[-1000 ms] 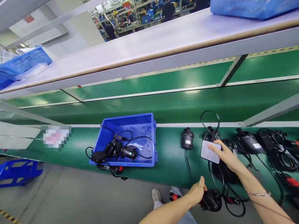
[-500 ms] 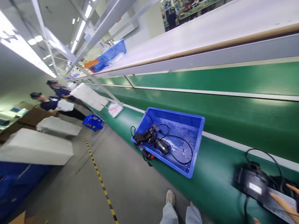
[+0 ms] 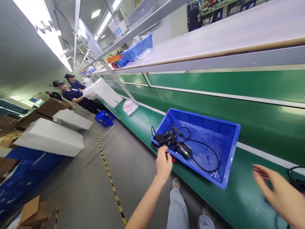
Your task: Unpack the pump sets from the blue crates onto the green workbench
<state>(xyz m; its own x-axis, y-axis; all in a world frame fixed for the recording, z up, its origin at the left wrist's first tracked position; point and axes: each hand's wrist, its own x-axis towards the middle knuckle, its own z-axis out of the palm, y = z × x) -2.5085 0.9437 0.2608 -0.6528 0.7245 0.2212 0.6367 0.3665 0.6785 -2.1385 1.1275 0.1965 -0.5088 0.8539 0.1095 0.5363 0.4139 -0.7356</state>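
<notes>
A blue bin (image 3: 232, 162) rests on the green bench surface (image 3: 143, 125), with black cabled devices (image 3: 184, 150) lying in its left part and a loop of black cable across its floor. My left hand (image 3: 164, 162) is at the bin's near left edge, fingers curled by the rim; whether they grip the rim or something at it cannot be made out. To the right of the bin my right hand (image 3: 271, 184) hovers over the bench with fingers apart and nothing in them. Black equipment (image 3: 297, 184) with a cable shows partly at the right edge, beside my right hand.
White foam sheets (image 3: 106, 92) and a pinkish white item (image 3: 130, 107) lie farther along the bench. A blue stool (image 3: 104, 118) stands on the floor near several people. White wrapped blocks (image 3: 51, 136) are at the left. A white shelf (image 3: 214, 38) runs above the bench.
My left hand has come into view at the bin's near edge. My right hand shows more fully, away from the black device. The view has shifted, and that device is mostly out of frame.
</notes>
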